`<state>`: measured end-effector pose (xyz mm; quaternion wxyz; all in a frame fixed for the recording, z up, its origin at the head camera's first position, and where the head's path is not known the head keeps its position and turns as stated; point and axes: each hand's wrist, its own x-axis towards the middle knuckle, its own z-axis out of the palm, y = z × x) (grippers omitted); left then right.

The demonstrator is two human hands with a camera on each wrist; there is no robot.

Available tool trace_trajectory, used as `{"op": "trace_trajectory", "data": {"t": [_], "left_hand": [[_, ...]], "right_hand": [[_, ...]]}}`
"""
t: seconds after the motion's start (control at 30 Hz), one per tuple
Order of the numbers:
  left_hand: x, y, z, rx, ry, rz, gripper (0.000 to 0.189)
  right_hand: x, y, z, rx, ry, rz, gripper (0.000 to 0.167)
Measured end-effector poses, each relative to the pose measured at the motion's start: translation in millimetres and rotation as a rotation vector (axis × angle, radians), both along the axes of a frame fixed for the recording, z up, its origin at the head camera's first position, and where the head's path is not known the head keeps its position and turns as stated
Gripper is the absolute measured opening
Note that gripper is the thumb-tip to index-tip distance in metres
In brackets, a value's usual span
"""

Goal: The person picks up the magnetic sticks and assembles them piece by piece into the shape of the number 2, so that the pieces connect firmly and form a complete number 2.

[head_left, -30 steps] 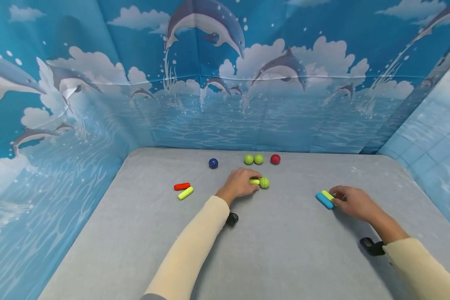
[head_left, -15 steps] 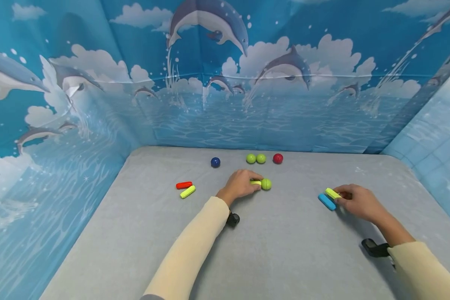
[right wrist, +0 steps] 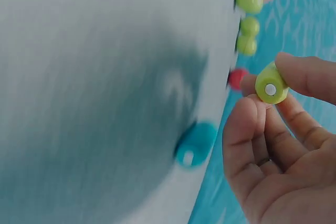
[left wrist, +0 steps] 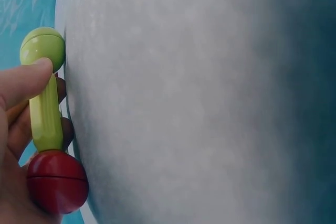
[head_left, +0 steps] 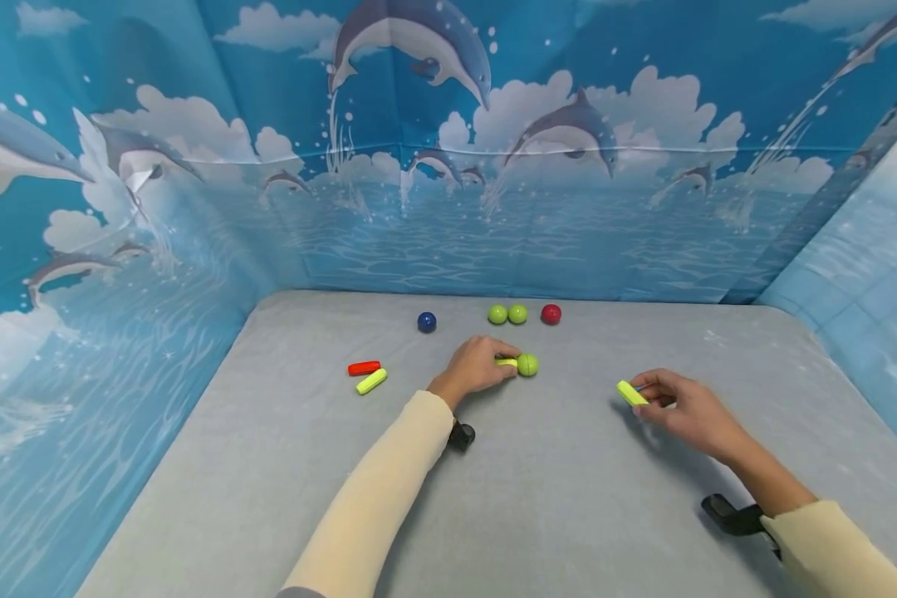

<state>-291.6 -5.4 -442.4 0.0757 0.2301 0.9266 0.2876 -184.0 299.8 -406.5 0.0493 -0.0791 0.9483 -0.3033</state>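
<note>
Two-balled bar, toward the far edge of the table, is pinched between thumb and fingers of the left hand; yellow rod, nearer the right edge, is pinched likewise by the right hand; red ball sits near the far edge.

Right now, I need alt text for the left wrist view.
A left hand at the left edge grips a yellow-green rod, with a green ball at its upper end and a red ball at its lower end. A gray surface fills most of the view; blue patterned cloth shows at far left.
</note>
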Motion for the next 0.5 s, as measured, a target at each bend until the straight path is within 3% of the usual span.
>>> {"op": "trace_trajectory", "data": {"t": [0.1, 0.3, 0.5], "left_hand": [[0.2, -1.2, 1.7, 0.002, -0.004, 0.001, 0.031], [0.1, -2.0, -0.3, -0.009, -0.01, 0.006, 0.031], [-0.3, -1.1, 0.2, -0.007, -0.028, 0.009, 0.032]], "right_hand": [[0.9, -16.1, 0.4, -0.041, -0.023, 0.041, 0.043], [-1.4, -38.6, -0.6, -0.212, -0.165, 0.093, 0.05], [-5.6, -50.3, -3.3, -0.3, -0.254, 0.048, 0.053]]}}
